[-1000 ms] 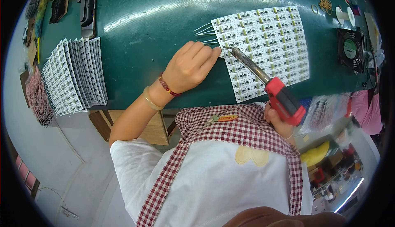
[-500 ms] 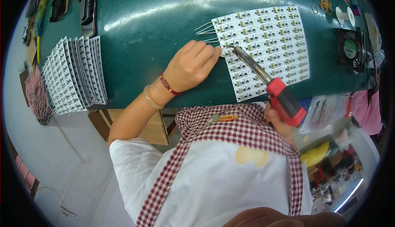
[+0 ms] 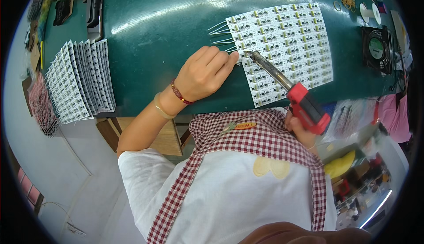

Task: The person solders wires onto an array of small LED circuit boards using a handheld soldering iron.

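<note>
A white circuit board panel, covered in rows of small black and yellowish components, lies on the green table. Thin white wires stick out past its left edge. At that edge my left hand is closed in a pinch on a white wire, whose short end shows beside the fingertips. My right hand grips a red and black soldering iron from below. The iron's metal tip points up and left, at the panel's left column close to my left fingertips. Its handle partly covers my right fingers.
Fanned circuit board panels stand at the left table edge, beside a bundle of reddish wires. To the right are a black fan, a white spool and rubber bands. A dark case lies far left.
The panel and its wires have shifted slightly away from me. The soldering iron's handle has moved a little to the right. My left hand stays almost in place, pinched at the panel's edge.
</note>
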Demonstrator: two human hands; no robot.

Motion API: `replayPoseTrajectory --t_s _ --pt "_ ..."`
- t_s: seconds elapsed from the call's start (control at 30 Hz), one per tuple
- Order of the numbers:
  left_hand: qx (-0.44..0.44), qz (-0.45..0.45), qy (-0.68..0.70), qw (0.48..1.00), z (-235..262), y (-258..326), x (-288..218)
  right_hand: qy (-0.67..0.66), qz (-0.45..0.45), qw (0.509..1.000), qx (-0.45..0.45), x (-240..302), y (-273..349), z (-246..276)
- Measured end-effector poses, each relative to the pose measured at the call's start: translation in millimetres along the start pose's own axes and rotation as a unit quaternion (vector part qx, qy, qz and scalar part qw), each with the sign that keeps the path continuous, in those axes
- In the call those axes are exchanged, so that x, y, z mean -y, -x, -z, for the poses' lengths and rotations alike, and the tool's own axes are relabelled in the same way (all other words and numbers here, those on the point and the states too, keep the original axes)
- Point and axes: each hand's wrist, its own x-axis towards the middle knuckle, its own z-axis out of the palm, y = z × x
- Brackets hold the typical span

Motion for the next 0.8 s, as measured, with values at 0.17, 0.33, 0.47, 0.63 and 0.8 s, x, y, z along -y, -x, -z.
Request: replayPoseTrajectory --t_s 0.17,0.33,0.47,0.63,0.8 --pt "0.012 0.006 0.009 1.0 -0.9 -1.2 -1.0 -0.042 -0.041 0.998 0.008 4.4 0.8 -0.5" --pt "0.008 0.0 0.016 1.0 -2.0 -2.1 -1.2 -0.008 -0.019 1.0 -0.022 1.1 -0.5 -3.9" --pt "0.007 -0.002 0.013 1.0 -2.9 -2.1 -0.4 0.032 -0.007 0.999 -0.002 -5.4 -1.5 -0.7" --pt "0.006 -0.003 0.011 1.0 -3.3 -2.4 -0.3 0.087 0.017 0.996 0.005 -10.5 1.4 0.6" --pt "0.009 -0.003 0.005 1.0 -3.1 -3.6 -0.6 0.069 0.028 0.997 -0.034 -13.7 5.1 1.3"
